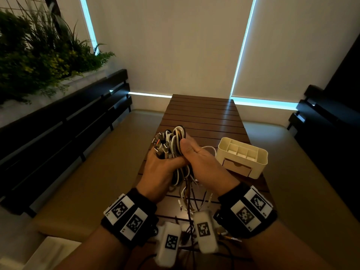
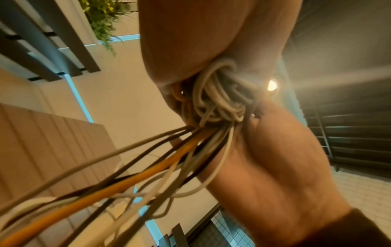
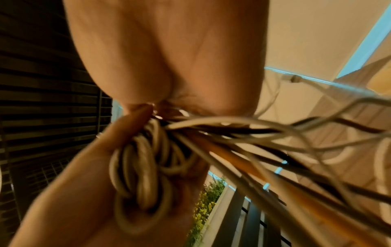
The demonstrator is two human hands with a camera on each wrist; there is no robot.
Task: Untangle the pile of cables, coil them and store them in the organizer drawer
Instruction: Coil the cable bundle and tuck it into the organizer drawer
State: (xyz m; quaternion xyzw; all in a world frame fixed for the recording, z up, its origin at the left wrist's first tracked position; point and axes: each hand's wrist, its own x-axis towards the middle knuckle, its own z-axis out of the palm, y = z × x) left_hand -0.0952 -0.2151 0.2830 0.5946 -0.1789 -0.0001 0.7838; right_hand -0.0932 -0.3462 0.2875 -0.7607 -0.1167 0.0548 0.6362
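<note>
Cables [image 1: 175,145] hang bunched above the surface [image 1: 204,115], left hand [image 1: 157,168] and right hand [image 1: 202,162] both clamped round the tangle. Light, limp, snag-prone; better taken by one plug end. Organizer [image 1: 259,164] stands near, right.

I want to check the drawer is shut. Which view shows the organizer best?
The head view: the organizer stands on the table, compartments and front drawer visible, drawer apparently shut. Both wrist views show only hands and cables, not the organizer.
</note>
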